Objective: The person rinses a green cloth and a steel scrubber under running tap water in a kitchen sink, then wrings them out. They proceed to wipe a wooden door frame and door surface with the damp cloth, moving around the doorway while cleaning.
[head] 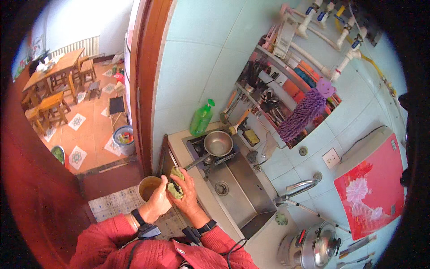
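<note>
My two hands meet in front of my body, beside the counter edge. In my right hand [187, 193] is a crumpled green cloth [175, 191], its folds showing between the fingers. My left hand [157, 201] is against it with the thumb raised; its fingers are mostly hidden, so its hold is unclear. Something dark shows between the cloth folds, too covered to name. A thin metal rod [172, 159] appears just above the cloth; whether it is held cannot be told. Just beyond the right fingers, a small metal frying pan [218, 144] points its handle towards me.
A stainless steel sink [240, 188] with a faucet [299, 188] lies right of my hands. A green pump bottle [201, 119] stands behind the pan. Below my left hand is a bucket [142, 185]. A lidded steel pot [319, 243] sits at right. A doorway frame [147, 87] rises at left.
</note>
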Tool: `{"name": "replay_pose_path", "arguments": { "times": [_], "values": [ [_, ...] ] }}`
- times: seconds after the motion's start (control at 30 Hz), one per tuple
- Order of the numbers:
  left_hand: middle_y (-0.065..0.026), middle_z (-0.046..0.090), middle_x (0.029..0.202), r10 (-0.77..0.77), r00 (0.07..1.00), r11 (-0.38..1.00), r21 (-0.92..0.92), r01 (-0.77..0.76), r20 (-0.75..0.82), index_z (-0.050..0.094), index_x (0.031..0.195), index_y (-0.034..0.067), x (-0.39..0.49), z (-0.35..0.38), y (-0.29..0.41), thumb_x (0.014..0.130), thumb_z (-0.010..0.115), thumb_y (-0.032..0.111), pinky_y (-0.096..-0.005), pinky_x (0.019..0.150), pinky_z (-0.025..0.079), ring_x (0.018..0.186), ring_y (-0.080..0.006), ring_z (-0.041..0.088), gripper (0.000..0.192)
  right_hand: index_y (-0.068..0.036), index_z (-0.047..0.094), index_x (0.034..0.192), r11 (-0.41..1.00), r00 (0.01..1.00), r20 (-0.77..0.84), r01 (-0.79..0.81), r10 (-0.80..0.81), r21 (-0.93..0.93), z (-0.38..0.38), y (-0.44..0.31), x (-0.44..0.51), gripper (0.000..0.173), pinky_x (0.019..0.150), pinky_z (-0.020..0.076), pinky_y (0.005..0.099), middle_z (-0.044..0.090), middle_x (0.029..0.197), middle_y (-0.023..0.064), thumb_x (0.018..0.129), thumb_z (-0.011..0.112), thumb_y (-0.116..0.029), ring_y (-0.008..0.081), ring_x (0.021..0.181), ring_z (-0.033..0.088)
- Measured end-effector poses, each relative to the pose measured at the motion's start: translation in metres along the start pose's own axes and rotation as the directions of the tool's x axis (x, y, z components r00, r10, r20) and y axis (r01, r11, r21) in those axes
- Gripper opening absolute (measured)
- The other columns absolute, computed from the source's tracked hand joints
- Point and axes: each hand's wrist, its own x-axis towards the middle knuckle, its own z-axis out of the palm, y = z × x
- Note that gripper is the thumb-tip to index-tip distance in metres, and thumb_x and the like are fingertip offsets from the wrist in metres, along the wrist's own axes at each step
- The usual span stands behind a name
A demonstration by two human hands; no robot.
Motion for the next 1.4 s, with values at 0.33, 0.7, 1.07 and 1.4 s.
{"name": "replay_pose_path", "arguments": {
  "times": [0.33,0.7,1.07,1.4],
  "values": [
    [-0.0233,0.062,0.123,0.109,0.965,0.854,0.474,-0.214,0.240,0.046,0.135,-0.007,-0.086,0.003,0.107,0.103,0.043,0.043,-0.0416,0.097,0.051,0.109,-0.0302,0.064,0.059,-0.002,0.058,0.126,0.168,0.814,0.436,-0.526,0.383,0.834,0.051,-0.040,0.046,0.037,0.075,0.0500,0.0246,0.066,0.105,0.0046,0.097,0.057,-0.025,0.0099,0.086,0.061],
    [-0.0260,0.049,0.137,0.541,0.804,0.832,-0.013,-0.555,0.245,0.030,0.147,0.000,-0.050,0.067,0.141,0.101,0.051,0.029,-0.0447,0.113,0.037,0.128,-0.0353,0.049,0.059,-0.016,0.055,0.124,-0.352,0.645,0.740,-0.658,0.192,0.665,0.109,-0.094,0.011,0.035,0.086,0.0529,0.0359,0.066,0.113,-0.0006,0.097,0.051,-0.038,0.0129,0.103,0.062],
    [-0.0149,0.066,0.113,0.384,0.808,0.076,0.857,-0.510,0.446,0.051,0.128,-0.004,-0.043,0.070,0.111,0.100,0.055,0.021,-0.0366,0.093,0.050,0.100,-0.0223,0.064,0.038,-0.006,0.063,0.116,-0.368,0.721,0.658,-0.564,0.216,0.739,0.037,-0.037,0.043,0.032,0.085,0.0543,0.0329,0.068,0.105,0.0055,0.097,0.053,-0.030,0.0188,0.095,0.066],
    [-0.0121,0.022,0.159,0.690,0.707,0.373,0.761,-0.531,0.155,0.015,0.154,0.003,-0.022,0.045,0.078,0.093,0.055,0.053,-0.0396,0.117,0.023,0.145,-0.0253,0.025,0.088,-0.002,0.031,0.150,0.690,0.972,0.215,-0.091,-0.095,0.718,0.026,-0.073,0.071,0.062,0.119,0.0123,0.0402,0.019,0.159,0.0204,0.104,0.035,-0.042,0.0325,0.149,0.014]
  ]
}}
